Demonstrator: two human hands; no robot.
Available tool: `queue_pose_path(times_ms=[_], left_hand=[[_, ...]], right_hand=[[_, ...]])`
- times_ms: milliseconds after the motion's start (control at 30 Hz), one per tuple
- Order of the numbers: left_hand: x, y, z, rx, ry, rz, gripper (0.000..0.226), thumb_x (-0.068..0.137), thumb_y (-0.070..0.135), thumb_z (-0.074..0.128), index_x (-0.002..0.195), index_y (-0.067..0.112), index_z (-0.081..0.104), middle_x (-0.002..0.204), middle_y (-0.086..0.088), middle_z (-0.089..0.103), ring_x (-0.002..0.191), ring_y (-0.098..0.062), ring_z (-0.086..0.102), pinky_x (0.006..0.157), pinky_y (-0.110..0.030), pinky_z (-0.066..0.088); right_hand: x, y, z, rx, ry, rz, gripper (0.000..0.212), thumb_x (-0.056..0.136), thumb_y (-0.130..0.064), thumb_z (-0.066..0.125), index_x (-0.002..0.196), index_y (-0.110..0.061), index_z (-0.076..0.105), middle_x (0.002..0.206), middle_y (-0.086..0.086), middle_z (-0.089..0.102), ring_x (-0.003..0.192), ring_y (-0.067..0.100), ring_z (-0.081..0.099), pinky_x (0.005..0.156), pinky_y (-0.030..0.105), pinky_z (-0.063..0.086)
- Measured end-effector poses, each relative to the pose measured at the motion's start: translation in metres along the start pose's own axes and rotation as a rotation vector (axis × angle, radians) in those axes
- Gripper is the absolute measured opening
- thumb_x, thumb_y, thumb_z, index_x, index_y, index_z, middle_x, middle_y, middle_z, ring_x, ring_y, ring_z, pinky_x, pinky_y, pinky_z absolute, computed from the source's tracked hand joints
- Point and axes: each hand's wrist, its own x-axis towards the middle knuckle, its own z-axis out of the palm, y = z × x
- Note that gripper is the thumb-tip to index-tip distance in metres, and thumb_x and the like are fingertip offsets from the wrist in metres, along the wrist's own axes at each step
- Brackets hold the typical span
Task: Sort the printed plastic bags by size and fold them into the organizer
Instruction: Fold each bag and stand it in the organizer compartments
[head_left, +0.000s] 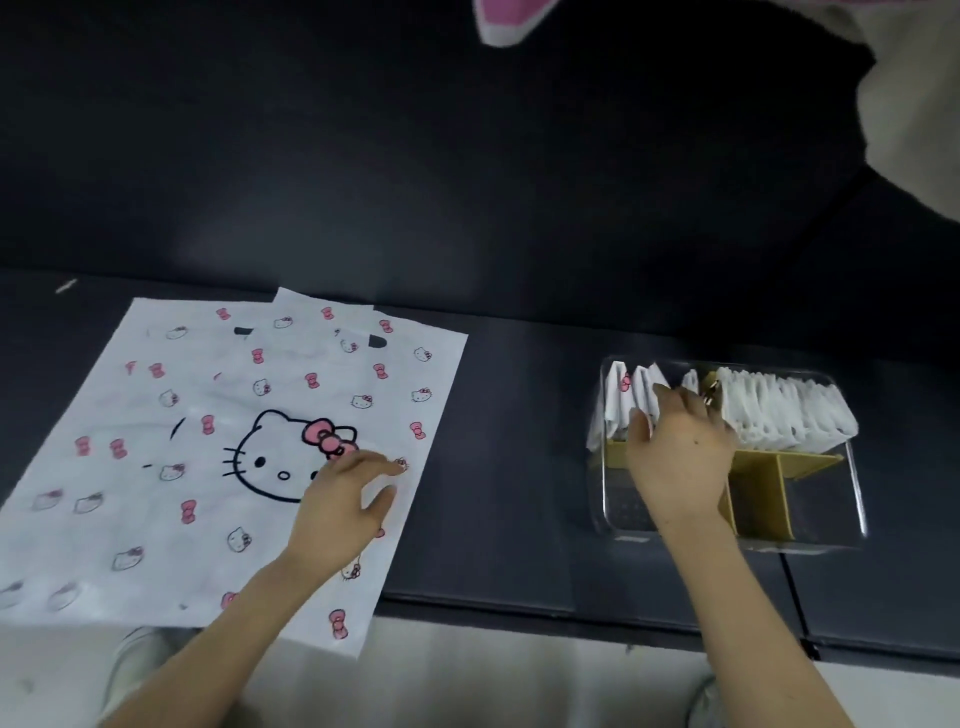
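Springy folded bags (779, 413) at right could pop from the organizer (854, 514) under the right hand (680, 460) (grip unclear); left hand (343, 504) lay slack on flat bags (197, 447).

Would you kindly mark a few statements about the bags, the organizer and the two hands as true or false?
1. The left hand touches the flat printed bags. True.
2. The organizer stands left of those bags. False: it stands to their right.
3. The right hand reaches into the organizer at the folded bags. True.
4. The folded bags fill the organizer's near compartments. False: they stand in its far compartments.
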Motion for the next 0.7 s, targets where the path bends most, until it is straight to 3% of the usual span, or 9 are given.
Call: queue_pose_path(times_ms=[67,133,200,267,333,400,500,600,700], left_hand=[[-0.02,-0.024,-0.011,0.111,-0.027,-0.025,0.025,0.081,0.034,0.064,0.099,0.019,0.074,0.11,-0.002,0.067,0.103,-0.029,0.061,0.085,-0.03,0.044],[-0.038,-0.045,-0.016,0.199,-0.086,-0.003,0.048,0.076,0.054,0.051,0.1,0.02,0.074,0.115,-0.005,0.066,0.107,-0.032,0.06,0.086,-0.039,0.05],[-0.048,-0.064,-0.02,0.253,-0.067,0.006,0.054,0.076,0.058,0.048,0.101,0.017,0.074,0.116,-0.009,0.066,0.109,-0.034,0.06,0.086,-0.045,0.051],[-0.048,-0.077,-0.03,0.246,0.046,-0.057,0.043,0.08,0.046,0.057,0.101,0.012,0.074,0.114,-0.013,0.066,0.105,-0.038,0.06,0.085,-0.046,0.051],[-0.037,-0.089,-0.043,0.208,0.18,-0.22,0.03,0.084,0.024,0.068,0.107,0.005,0.071,0.116,-0.019,0.063,0.106,-0.042,0.057,0.088,-0.047,0.047],[-0.019,-0.103,-0.057,0.165,0.273,-0.353,0.031,0.086,0.014,0.067,0.113,0.0,0.066,0.119,-0.025,0.06,0.108,-0.044,0.053,0.093,-0.047,0.043],[0.014,-0.126,-0.077,0.12,0.3,-0.468,0.042,0.09,0.019,0.061,0.127,0.0,0.056,0.128,-0.025,0.052,0.11,-0.043,0.051,0.094,-0.049,0.045],[0.041,-0.141,-0.082,0.112,0.213,-0.582,0.057,0.09,0.027,0.061,0.138,0.001,0.044,0.135,-0.026,0.045,0.12,-0.042,0.044,0.101,-0.045,0.037],[0.051,-0.151,-0.08,0.114,0.199,-0.603,0.063,0.085,0.03,0.066,0.136,0.0,0.045,0.126,-0.029,0.049,0.118,-0.041,0.042,0.101,-0.04,0.029]], right_hand=[[-0.014,-0.027,0.0,0.121,0.03,-0.095,0.031,0.082,-0.019,0.053,0.1,0.002,0.069,0.098,0.021,0.069,0.09,0.041,0.065,0.078,0.046,0.05],[-0.037,-0.061,0.005,0.283,-0.04,-0.197,0.031,0.082,-0.022,0.055,0.098,-0.002,0.071,0.098,0.016,0.071,0.088,0.035,0.067,0.081,0.042,0.051],[-0.065,-0.097,0.015,0.407,-0.259,-0.27,0.032,0.086,-0.027,0.058,0.106,-0.005,0.07,0.107,0.012,0.07,0.097,0.032,0.066,0.088,0.039,0.049],[-0.087,-0.127,0.032,0.358,-0.497,-0.297,0.042,0.09,-0.036,0.06,0.124,-0.011,0.061,0.124,0.007,0.062,0.112,0.029,0.058,0.096,0.038,0.041],[-0.096,-0.147,0.052,0.223,-0.597,-0.214,0.054,0.091,-0.046,0.055,0.134,-0.016,0.049,0.131,0.004,0.053,0.117,0.027,0.05,0.096,0.036,0.037],[-0.096,-0.162,0.064,0.246,-0.633,0.014,0.057,0.089,-0.047,0.057,0.134,-0.012,0.046,0.128,0.007,0.054,0.115,0.027,0.05,0.095,0.035,0.039],[-0.096,-0.178,0.082,0.455,-0.622,0.252,0.056,0.086,-0.033,0.067,0.133,-0.009,0.046,0.125,0.012,0.052,0.111,0.026,0.054,0.087,0.031,0.043],[-0.097,-0.19,0.095,0.546,-0.622,0.296,0.062,0.082,-0.022,0.07,0.136,-0.013,0.043,0.123,0.011,0.05,0.1,0.024,0.057,0.073,0.027,0.043],[-0.098,-0.194,0.105,0.445,-0.613,0.265,0.066,0.081,-0.022,0.07,0.139,-0.017,0.038,0.12,0.009,0.051,0.099,0.022,0.056,0.068,0.026,0.041]])
